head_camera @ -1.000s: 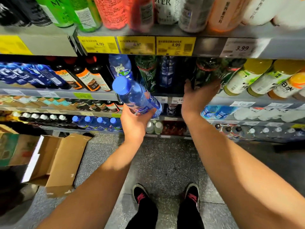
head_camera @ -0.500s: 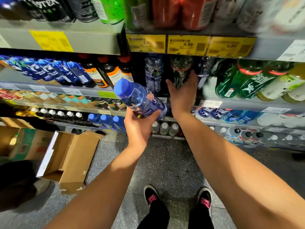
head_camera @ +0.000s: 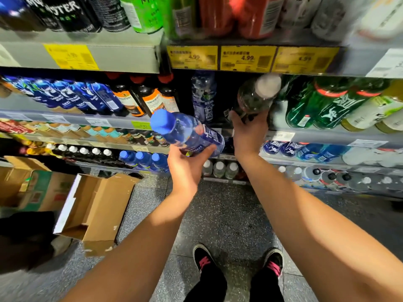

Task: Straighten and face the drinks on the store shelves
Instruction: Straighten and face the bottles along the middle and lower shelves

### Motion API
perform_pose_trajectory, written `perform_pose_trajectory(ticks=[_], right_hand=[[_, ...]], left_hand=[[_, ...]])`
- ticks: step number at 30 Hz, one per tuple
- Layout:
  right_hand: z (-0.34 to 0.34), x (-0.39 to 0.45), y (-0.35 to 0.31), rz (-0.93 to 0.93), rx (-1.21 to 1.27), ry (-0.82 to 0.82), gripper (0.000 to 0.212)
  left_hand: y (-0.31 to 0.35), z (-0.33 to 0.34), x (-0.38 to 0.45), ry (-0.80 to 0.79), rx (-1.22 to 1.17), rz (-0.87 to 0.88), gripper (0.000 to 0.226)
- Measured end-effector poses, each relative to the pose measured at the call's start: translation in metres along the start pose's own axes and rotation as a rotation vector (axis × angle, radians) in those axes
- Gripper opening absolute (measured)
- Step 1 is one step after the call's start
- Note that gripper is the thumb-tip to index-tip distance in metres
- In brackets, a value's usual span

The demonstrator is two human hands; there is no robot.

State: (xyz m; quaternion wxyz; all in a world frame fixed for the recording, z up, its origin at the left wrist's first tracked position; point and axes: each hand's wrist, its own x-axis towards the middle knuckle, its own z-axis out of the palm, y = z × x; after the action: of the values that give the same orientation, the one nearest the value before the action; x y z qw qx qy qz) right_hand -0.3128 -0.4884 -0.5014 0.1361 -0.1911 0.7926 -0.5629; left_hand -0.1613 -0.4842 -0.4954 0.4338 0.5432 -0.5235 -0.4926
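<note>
My left hand (head_camera: 187,168) grips a blue-capped blue bottle (head_camera: 185,131) by its base, tilted with the cap toward me, in front of the shelf. My right hand (head_camera: 248,134) holds a clear bottle with a white cap (head_camera: 256,97) by its lower part, tipped out of the shelf with the cap toward me. A blue-labelled bottle (head_camera: 204,97) stands upright in the dark gap between the two hands. Green bottles (head_camera: 305,105) stand to the right, dark bottles with orange labels (head_camera: 150,99) to the left.
Yellow price tags (head_camera: 246,58) line the shelf edge above. Cans (head_camera: 141,14) fill the top shelf. Lower shelves (head_camera: 327,136) hold more bottles. An open cardboard box (head_camera: 96,210) lies on the floor at left. My black shoes (head_camera: 205,262) stand below.
My right hand has pulled the clear white-capped bottle forward out of the shelf and tipped it toward me. The view has shifted left. My left hand still holds the blue bottle.
</note>
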Motion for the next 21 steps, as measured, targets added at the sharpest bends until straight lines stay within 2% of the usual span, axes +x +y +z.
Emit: perform_pose_trajectory(ticks=[4, 7, 11, 16, 20, 21], right_hand=[[-0.033, -0.011, 0.009, 0.052, 0.136, -0.046, 0.045], [-0.061, -0.014, 0.015, 0.118, 0.208, -0.032, 0.036], [-0.092, -0.01, 0.028, 0.188, 0.281, 0.067, 0.059], [-0.116, 0.005, 0.036, 0.107, 0.29, 0.056, 0.061], [-0.123, 0.02, 0.037, 0.025, 0.156, 0.047, 0.024], [-0.124, 0.022, 0.036, 0.008, 0.133, 0.04, 0.021]], left_hand=[[0.009, 0.027, -0.003, 0.053, -0.058, 0.005, 0.054], [0.021, 0.055, -0.004, 0.086, -0.087, -0.018, 0.051], [0.027, 0.092, -0.004, 0.141, -0.108, -0.1, 0.053], [0.024, 0.126, 0.007, 0.154, -0.078, -0.115, 0.052], [0.022, 0.143, 0.022, 0.188, -0.086, -0.083, 0.054], [0.021, 0.146, 0.024, 0.2, -0.052, -0.072, 0.051]])
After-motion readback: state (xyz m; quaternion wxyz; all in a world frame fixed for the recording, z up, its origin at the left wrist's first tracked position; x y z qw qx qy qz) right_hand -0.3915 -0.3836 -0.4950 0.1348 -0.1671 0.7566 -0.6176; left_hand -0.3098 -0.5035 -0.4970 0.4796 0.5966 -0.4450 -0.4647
